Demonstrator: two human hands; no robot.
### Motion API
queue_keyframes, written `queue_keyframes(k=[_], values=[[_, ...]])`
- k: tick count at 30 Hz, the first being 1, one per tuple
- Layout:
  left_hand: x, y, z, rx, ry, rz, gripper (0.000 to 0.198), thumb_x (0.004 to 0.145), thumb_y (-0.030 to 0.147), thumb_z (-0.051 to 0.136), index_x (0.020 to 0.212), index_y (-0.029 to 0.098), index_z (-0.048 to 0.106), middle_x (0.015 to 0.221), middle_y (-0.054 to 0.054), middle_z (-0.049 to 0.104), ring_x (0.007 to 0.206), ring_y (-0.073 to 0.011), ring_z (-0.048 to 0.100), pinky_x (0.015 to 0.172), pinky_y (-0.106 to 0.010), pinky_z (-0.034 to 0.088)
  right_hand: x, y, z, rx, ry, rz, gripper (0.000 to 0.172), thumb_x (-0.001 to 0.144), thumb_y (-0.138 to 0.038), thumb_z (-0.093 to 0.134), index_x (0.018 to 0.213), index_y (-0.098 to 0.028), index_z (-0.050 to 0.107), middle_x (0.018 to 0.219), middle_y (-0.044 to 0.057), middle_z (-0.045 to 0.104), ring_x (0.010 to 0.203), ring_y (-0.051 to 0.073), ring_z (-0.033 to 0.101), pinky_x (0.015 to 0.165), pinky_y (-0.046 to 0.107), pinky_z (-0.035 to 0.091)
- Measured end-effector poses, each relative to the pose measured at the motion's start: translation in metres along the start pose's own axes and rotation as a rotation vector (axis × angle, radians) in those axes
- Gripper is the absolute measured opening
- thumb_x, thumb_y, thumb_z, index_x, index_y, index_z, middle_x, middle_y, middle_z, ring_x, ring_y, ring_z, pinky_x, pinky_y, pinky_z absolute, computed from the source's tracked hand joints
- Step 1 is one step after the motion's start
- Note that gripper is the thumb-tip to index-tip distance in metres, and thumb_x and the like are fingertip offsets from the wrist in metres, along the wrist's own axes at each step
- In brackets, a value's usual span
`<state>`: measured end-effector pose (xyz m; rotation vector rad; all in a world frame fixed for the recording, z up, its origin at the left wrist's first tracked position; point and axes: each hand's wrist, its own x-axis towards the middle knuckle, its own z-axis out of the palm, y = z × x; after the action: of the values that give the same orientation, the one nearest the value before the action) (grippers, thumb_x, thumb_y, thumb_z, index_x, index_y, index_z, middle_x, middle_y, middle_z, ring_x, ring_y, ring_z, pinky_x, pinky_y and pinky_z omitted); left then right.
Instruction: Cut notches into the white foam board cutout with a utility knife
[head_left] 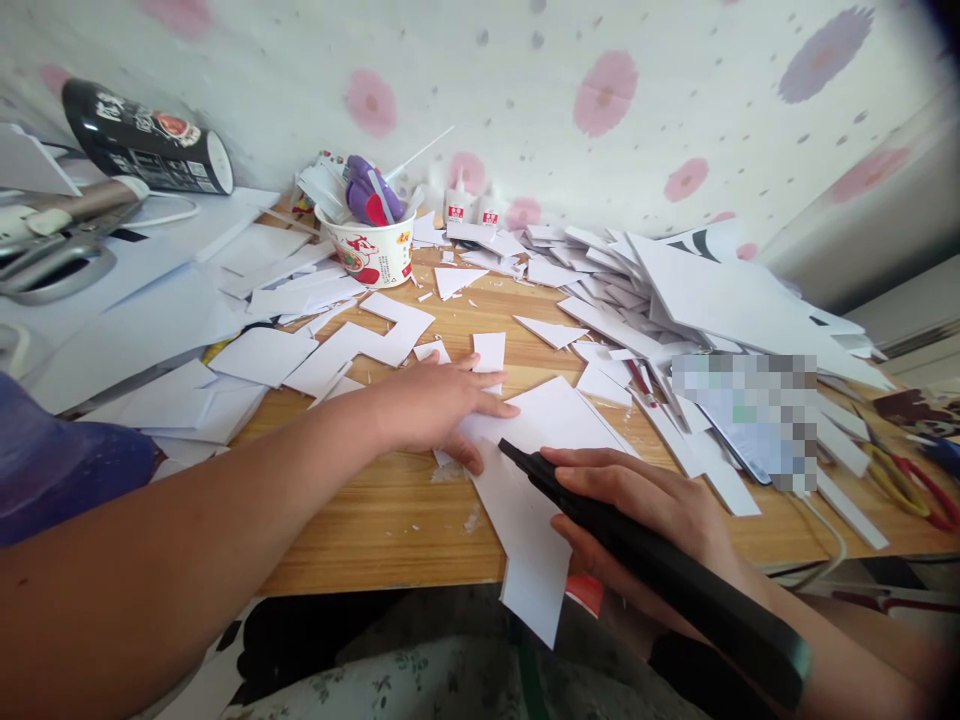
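Note:
My left hand [439, 400] lies with its fingers spread on the wooden table, thumb and fingertips at the left edge of a white foam board piece [562, 420]. A small white offcut [489, 355] touches its fingers. In my right hand [667, 500] is a long black tool [637, 550], shaped like a utility knife, slanting over the board with its narrow tip near my left thumb. I cannot make out a blade. The board's lower end juts past the table's front edge. Something red [585, 593] shows partly beneath my right hand.
White offcuts [397, 325] litter the table [360, 530], with a larger pile [600, 265] at back right. A paper tub [367, 250] of odds and ends and small glue bottles [459, 205] stand behind. A phone [742, 430], scissors [907, 480] and a black canister [150, 138] lie around.

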<state>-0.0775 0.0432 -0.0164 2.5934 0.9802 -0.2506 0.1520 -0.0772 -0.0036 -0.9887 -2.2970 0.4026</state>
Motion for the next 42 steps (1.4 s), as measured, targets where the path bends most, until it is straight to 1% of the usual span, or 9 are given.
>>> queue_keyframes(k=[5,11,13,17,21,27,33,36,42], values=[[0.0,-0.002,0.001,0.004,0.004,0.004,0.078,0.067,0.061,0.074,0.138,0.048,0.044,0.159,-0.002,0.024,0.146,-0.0372,0.016,0.107,-0.066,0.02,-0.002,-0.003,-0.002,-0.005,0.005,-0.014,0.031,0.082,-0.017,0.066,0.112,-0.021,0.058,0.113,0.012,0.071,0.094,0.021,0.072,0.076,0.027,0.061],[0.002,-0.006,0.006,0.005,0.029,0.028,0.079,0.066,0.065,0.072,0.138,0.05,0.043,0.159,0.0,0.025,0.145,-0.0407,0.016,0.106,-0.071,0.014,-0.003,-0.005,-0.003,0.004,0.004,-0.003,0.034,0.081,-0.017,0.066,0.114,-0.022,0.057,0.114,0.012,0.071,0.094,0.023,0.072,0.075,0.031,0.062],[0.002,-0.006,0.007,0.005,0.036,0.029,0.079,0.065,0.066,0.072,0.137,0.05,0.043,0.159,0.0,0.025,0.145,-0.041,0.018,0.106,-0.072,0.014,-0.004,-0.006,-0.002,-0.002,0.001,0.002,0.033,0.082,-0.017,0.066,0.113,-0.022,0.057,0.113,0.012,0.071,0.094,0.023,0.072,0.075,0.03,0.062],[0.002,-0.005,0.006,0.009,0.032,0.036,0.08,0.065,0.066,0.072,0.138,0.049,0.044,0.159,-0.001,0.025,0.144,-0.0416,0.019,0.105,-0.07,0.02,-0.007,-0.007,-0.002,-0.018,0.004,0.0,0.033,0.082,-0.015,0.066,0.114,-0.019,0.057,0.114,0.014,0.07,0.097,0.021,0.071,0.079,0.029,0.061],[0.002,-0.004,0.005,0.019,0.021,0.035,0.08,0.067,0.065,0.072,0.139,0.047,0.043,0.158,-0.002,0.026,0.144,-0.0417,0.019,0.107,-0.068,0.019,-0.011,-0.009,-0.003,-0.055,0.011,0.002,0.032,0.082,-0.015,0.065,0.114,-0.018,0.057,0.113,0.015,0.07,0.096,0.021,0.071,0.077,0.029,0.061],[0.001,-0.005,0.005,0.011,0.031,0.031,0.079,0.067,0.065,0.072,0.138,0.047,0.044,0.158,-0.002,0.027,0.144,-0.0419,0.018,0.107,-0.068,0.018,-0.017,-0.013,-0.006,-0.056,-0.007,0.022,0.034,0.083,-0.016,0.065,0.116,-0.022,0.056,0.113,0.013,0.07,0.095,0.021,0.072,0.076,0.027,0.061],[0.001,0.0,0.0,0.026,-0.001,0.026,0.078,0.068,0.063,0.072,0.139,0.044,0.045,0.158,-0.003,0.029,0.145,-0.0396,0.017,0.107,-0.062,0.022,-0.018,-0.015,-0.006,-0.044,0.013,0.026,0.037,0.081,-0.015,0.066,0.116,-0.023,0.057,0.113,0.012,0.071,0.096,0.022,0.072,0.077,0.028,0.061],[0.001,0.001,-0.001,0.024,-0.011,0.015,0.078,0.068,0.061,0.073,0.139,0.043,0.045,0.158,-0.002,0.028,0.145,-0.0403,0.017,0.107,-0.063,0.021,-0.019,-0.016,-0.008,-0.048,0.004,0.015,0.038,0.08,-0.014,0.067,0.116,-0.022,0.057,0.112,0.012,0.071,0.095,0.021,0.072,0.076,0.026,0.061],[0.0,-0.001,0.001,0.002,-0.001,0.016,0.079,0.067,0.063,0.073,0.138,0.045,0.045,0.158,-0.002,0.027,0.144,-0.0416,0.016,0.109,-0.066,0.012,-0.028,-0.014,-0.012,-0.057,-0.039,0.018,0.044,0.08,-0.014,0.069,0.121,-0.021,0.055,0.117,0.013,0.069,0.1,0.023,0.071,0.08,0.029,0.061]])
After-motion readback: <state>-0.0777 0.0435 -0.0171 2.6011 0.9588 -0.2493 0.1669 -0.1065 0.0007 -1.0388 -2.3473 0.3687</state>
